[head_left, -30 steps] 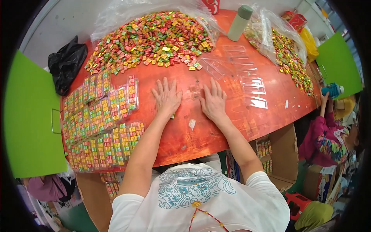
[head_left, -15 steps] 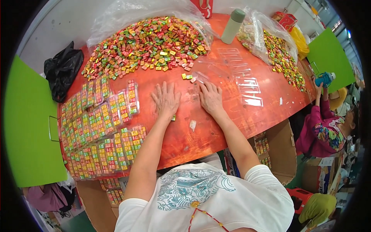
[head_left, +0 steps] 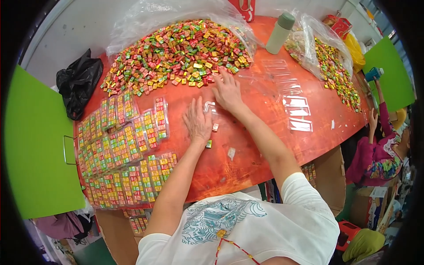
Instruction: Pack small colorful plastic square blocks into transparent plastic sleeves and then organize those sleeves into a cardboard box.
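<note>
A: What are the hands doing?

B: The left hand (head_left: 197, 120) lies flat, fingers spread, palm down on the orange tabletop (head_left: 265, 145), gripping nothing. A small clear plastic tray (head_left: 211, 107) sits just beside its fingertips. Farther out, the right hand (head_left: 228, 92) is open too, fingers stretched to the near edge of the heap of small multicoloured wrapped candies (head_left: 176, 53).

A: Changed from before?

B: Yes. Half a second ago both hands lay side by side; the right has since reached forward to the pile. Rows of filled clear candy trays (head_left: 123, 150) stay left.
</note>
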{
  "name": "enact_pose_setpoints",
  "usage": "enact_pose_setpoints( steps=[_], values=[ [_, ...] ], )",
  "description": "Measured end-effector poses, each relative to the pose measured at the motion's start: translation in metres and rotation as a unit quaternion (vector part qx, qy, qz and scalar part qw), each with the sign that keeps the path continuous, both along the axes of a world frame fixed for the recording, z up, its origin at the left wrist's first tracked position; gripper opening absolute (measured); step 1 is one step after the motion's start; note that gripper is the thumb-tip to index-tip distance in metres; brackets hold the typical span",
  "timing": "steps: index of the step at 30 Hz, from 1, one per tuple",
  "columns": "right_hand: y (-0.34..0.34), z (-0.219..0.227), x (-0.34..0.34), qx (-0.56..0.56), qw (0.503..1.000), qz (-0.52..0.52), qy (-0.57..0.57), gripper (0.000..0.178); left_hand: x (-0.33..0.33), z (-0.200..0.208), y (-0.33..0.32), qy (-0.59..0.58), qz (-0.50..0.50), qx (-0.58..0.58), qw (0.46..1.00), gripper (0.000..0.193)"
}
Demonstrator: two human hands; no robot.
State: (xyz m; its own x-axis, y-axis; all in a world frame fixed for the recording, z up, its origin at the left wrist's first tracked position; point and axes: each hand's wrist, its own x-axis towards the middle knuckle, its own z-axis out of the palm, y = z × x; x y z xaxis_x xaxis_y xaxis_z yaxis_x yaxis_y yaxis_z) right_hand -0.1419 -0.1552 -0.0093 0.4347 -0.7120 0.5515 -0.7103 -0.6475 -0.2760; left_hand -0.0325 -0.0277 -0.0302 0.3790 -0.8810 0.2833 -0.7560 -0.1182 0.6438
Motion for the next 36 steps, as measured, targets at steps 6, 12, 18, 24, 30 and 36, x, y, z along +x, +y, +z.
enact_pose_setpoints(
  steps=[6,12,18,24,30,36],
  values=[
    [-0.008,-0.011,0.036,0.043,0.997,0.021,0.057,0.048,0.001,-0.001,0.001,0.004,0.019,-0.044,0.999,0.061],
    [0.062,-0.004,-0.013,0.014,0.986,0.142,0.088,0.041,0.006,-0.004,-0.004,0.050,0.008,-0.074,0.996,0.060],
    [0.099,0.022,-0.079,0.075,0.993,0.094,0.008,0.038,0.025,-0.021,-0.010,0.189,0.008,-0.131,0.973,0.048],
    [0.146,0.019,-0.128,0.130,0.982,0.098,0.099,0.036,0.042,-0.003,0.011,0.224,-0.045,-0.078,0.970,0.042],
    [0.172,0.020,-0.159,0.092,0.982,0.135,0.095,0.027,0.006,0.054,0.100,-0.078,-0.148,0.077,0.983,0.041],
    [0.183,0.030,-0.113,0.080,0.983,0.162,0.030,0.024,-0.005,0.058,0.123,-0.213,-0.125,0.206,0.947,0.028]
  ],
)
